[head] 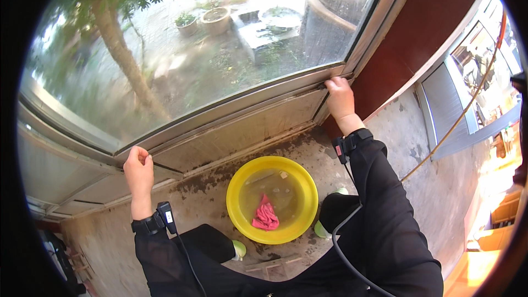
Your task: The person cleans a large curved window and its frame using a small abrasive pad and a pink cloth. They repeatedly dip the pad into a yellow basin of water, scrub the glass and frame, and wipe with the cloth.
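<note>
My left hand (139,170) is raised at the left end of the window's lower metal rail, its fingers curled; whether it holds anything cannot be told. At the rail's right corner, the fingers of my right hand (340,95) are bent over a small dark thing (322,86), too hidden to name. The glass window pane (231,49) spans the space beyond both hands. Below them on the floor stands a yellow plastic basin (233,214) of murky water, with a wet pink cloth (266,217) at its near side.
A dark red panel (412,37) rises right of the window. A taut cord (458,121) runs diagonally at the right. My feet flank the basin. Near it lies a low wooden frame (274,265). Cables run along both my sleeves. Potted plants and a tree show through the glass.
</note>
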The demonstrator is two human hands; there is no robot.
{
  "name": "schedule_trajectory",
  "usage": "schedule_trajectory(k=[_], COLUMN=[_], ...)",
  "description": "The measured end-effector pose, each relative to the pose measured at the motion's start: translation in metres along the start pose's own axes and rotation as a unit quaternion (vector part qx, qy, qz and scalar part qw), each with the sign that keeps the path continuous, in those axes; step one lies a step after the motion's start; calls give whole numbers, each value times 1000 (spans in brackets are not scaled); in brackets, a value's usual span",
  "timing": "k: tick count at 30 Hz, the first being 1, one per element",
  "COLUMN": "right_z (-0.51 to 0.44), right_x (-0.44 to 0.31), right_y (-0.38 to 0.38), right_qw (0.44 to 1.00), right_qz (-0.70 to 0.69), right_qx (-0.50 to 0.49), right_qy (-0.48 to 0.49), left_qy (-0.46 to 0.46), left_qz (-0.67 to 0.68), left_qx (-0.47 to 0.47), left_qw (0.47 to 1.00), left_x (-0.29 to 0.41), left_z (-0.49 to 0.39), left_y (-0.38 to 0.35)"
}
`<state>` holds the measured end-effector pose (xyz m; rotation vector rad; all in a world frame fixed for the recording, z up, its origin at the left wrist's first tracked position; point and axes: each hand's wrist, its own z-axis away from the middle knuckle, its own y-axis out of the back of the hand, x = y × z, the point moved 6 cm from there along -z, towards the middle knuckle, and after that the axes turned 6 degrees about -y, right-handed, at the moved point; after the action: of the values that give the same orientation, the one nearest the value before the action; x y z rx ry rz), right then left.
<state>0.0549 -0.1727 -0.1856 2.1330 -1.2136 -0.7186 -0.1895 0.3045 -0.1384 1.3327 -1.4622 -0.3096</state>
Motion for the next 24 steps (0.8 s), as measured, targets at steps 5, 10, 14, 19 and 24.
schedule_trajectory(k=[5, 10, 14, 19, 24], right_z=[7, 17, 6, -3, 14], right_x=[-99, -167, -97, -44, -123], right_y=[-13, -20, -10, -7, -29], right_qw=[996, 985, 993, 995, 995], right_qz=[20, -65, 22, 36, -74], right_qx=[-33, -64, -89, -90, -60], right_qy=[75, 148, 78, -9, -9], left_qy=[-2, -16, 10, 64, 67], left_qz=[5, -4, 6, -1, 16], left_qx=[2, 4, 20, 40, 70], left_qw=[1000, 1000, 1000, 997, 995], left_x=[8, 18, -2, -34, -42], left_z=[0, 4, 8, 14, 14], left_y=[-3, -7, 14, 39, 48])
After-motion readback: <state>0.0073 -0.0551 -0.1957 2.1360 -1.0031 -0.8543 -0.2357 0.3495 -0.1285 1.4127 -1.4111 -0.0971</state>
